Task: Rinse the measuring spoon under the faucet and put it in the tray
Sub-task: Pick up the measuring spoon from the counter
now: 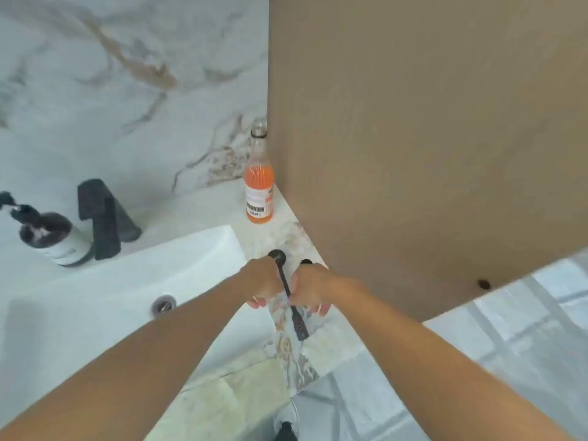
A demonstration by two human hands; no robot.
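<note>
Black measuring spoon (288,289), slim, one-piece; sited on the marble counter (305,370) right of the sink (191,259), between both hands.

Item lies with its round bowl toward the wall and its flat handle end toward the person; a second small dark round piece shows just beyond the right hand (310,289), identity unclear. Left hand (264,281) curled against the stem near the bowl, right hand curled at mid-handle; both look closed on the spoon, though the fingertips are hidden beneath. Handling, as judged: light, stiff, not fragile, likely slick once wet; best taken by the flat handle, leaving the bowl free for the stream. Black faucet (103,218) stands well apart at the sink's far side, no water visibly running. Tray not in view. Rinse not yet begun.
</note>
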